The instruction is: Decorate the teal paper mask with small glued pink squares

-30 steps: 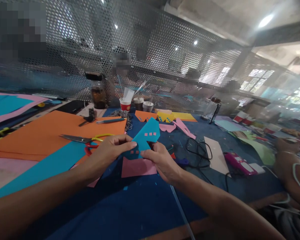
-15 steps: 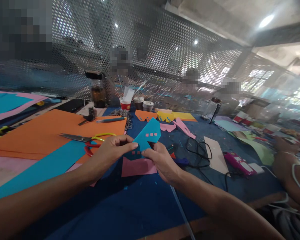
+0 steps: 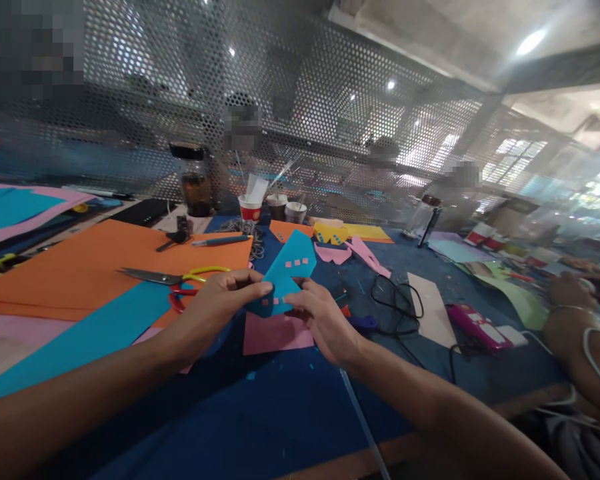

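A blue paper cutout (image 3: 285,263) with small pink squares on it is held tilted above the table. My left hand (image 3: 235,293) pinches its left edge between thumb and fingers. At the lower right of the cutout is my right hand (image 3: 320,313), its fingers closed on or against that edge; the fingertips are partly hidden. Beneath both hands lies a pink paper piece (image 3: 277,335). Scissors (image 3: 180,277) with red and yellow handles rest by my left wrist, on orange paper (image 3: 80,260).
Behind stand paper cups (image 3: 251,209), a dark-lidded jar (image 3: 196,180) and orange and yellow cutouts (image 3: 330,233). To the right are a black cable (image 3: 393,293), a beige sheet (image 3: 433,310) and a magenta box (image 3: 480,327). Another person's arm (image 3: 570,333) rests at the right edge.
The blue cutout has shifted slightly left and its lower part shows more. My right hand's fingers have moved a little along its edge. The other person's hand at right has also moved.
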{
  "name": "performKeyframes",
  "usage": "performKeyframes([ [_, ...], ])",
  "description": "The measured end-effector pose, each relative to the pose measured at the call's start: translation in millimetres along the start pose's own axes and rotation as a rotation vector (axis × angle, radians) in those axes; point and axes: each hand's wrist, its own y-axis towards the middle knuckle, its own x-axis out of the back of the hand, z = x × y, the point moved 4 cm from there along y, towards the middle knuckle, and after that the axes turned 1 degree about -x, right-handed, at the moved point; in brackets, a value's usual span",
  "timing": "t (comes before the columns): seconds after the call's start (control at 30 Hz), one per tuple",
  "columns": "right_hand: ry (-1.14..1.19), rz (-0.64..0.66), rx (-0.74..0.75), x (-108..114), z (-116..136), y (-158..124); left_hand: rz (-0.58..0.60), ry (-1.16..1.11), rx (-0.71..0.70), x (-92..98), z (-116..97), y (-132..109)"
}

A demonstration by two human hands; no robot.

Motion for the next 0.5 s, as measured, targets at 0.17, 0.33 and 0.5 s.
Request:
performKeyframes([
  [0.17, 0.010, 0.038, 0.009, 1.2, -0.6, -0.8, -0.024, -0.056, -0.012, 3.5, 3.1, 2.3],
  [0.33, -0.073, 0.004, 0.016, 0.3, 1.1, -0.6, -0.060, -0.099, -0.001, 5.3, 6.0, 2.8],
  [0.5, -0.170, -0.040, 0.038, -0.5, 2.7, -0.5, -0.033, -0.099, -0.015, 1.1, 5.0, 1.3],
])
